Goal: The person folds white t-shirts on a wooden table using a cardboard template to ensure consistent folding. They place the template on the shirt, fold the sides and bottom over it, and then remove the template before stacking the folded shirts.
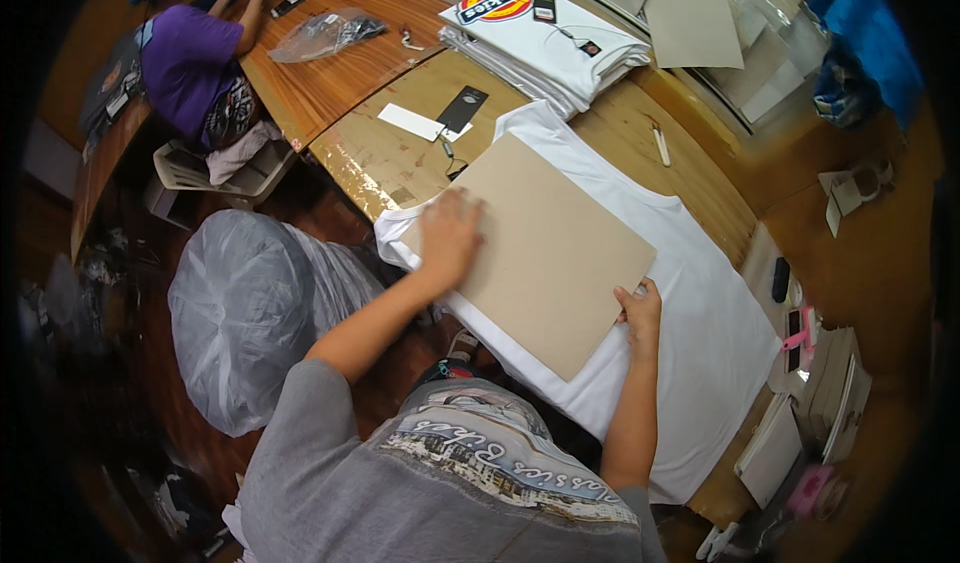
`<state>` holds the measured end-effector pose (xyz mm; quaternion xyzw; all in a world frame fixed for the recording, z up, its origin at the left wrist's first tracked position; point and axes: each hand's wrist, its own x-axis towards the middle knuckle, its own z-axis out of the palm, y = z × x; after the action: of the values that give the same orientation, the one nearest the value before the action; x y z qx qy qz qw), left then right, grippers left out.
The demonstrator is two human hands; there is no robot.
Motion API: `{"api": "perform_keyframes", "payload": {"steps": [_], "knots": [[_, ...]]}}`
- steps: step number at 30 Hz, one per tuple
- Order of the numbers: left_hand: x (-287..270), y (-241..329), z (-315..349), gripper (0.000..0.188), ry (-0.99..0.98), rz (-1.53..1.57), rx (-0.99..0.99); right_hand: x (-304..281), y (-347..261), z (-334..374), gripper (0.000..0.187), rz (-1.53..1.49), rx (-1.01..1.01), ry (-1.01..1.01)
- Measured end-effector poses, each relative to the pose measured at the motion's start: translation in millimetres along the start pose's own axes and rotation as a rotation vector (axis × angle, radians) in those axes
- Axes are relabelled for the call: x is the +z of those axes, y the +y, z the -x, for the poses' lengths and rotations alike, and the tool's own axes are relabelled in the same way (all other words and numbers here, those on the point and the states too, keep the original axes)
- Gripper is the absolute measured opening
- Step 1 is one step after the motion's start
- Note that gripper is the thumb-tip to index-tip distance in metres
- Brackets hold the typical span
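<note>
A white T-shirt [690,293] lies spread face down or face up, I cannot tell which, on the wooden table. On top of it rests a flat beige cardboard sheet [550,253], set at a slant across the upper part of the shirt. My left hand [452,235] lies flat on the sheet's left side, fingers stretched and slightly blurred. At the sheet's lower right edge my right hand [640,308] grips the cardboard between thumb and fingers. Black and white hang tags [462,109] lie beyond the shirt's neck end.
A stack of folded white shirts [560,48] stands at the far side. A clear plastic bag [325,35] lies farther left, near a person in purple [190,58]. A full, translucent sack [245,313] stands left of me; beige boxes [830,393] sit at right.
</note>
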<state>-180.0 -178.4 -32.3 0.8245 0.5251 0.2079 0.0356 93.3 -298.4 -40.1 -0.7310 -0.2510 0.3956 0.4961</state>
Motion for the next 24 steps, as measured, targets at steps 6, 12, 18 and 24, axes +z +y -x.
{"api": "perform_keyframes", "payload": {"steps": [6,12,18,24], "knots": [[24.4,54.7,12.4,0.055,-0.074,0.106,0.218,8.5,-0.9,4.1,0.044,0.006,0.012,0.019],[40.0,64.2,3.4,0.050,-0.132,0.091,0.239,11.4,-0.2,4.4,0.051,0.025,0.029,0.034],[45.3,61.6,-0.3,0.048,-0.164,0.064,0.249,14.9,-2.5,3.6,0.065,0.055,0.031,0.048],[46.6,61.2,-1.0,0.046,-0.170,0.064,0.239,13.7,-15.4,0.7,0.079,0.175,0.036,-0.004]]}}
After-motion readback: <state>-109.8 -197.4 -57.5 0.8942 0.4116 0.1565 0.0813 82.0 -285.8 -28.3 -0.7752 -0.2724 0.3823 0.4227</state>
